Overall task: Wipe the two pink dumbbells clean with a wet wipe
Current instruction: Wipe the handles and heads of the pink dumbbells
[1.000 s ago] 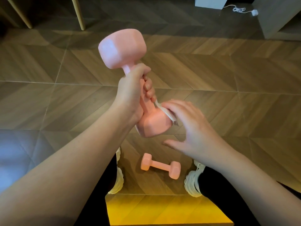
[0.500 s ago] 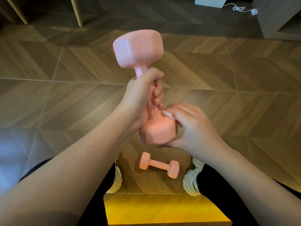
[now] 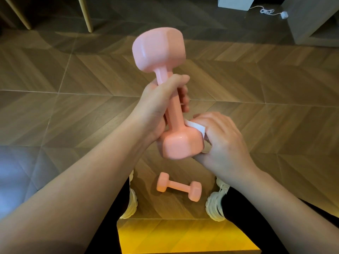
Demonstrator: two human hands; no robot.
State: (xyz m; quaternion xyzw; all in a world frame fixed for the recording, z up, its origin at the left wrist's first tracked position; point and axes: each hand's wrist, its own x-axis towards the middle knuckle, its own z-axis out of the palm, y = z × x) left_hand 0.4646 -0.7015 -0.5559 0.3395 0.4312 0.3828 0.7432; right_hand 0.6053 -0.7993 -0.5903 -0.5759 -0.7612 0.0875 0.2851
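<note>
The left hand (image 3: pixel 157 107) curls its fingers tightly round the handle of one pink dumbbell (image 3: pixel 173 114), holding it nearly upright above the knees. The right hand (image 3: pixel 223 142) bends its fingers over a white wet wipe (image 3: pixel 197 128), pressing it to the side of the lower head. Below, the second pink dumbbell (image 3: pixel 178 186) lies on the wooden floor (image 3: pixel 256 79) between two white shoes (image 3: pixel 213 206). Farther off stand pale furniture legs (image 3: pixel 85 13) and a white cable (image 3: pixel 266 11).
</note>
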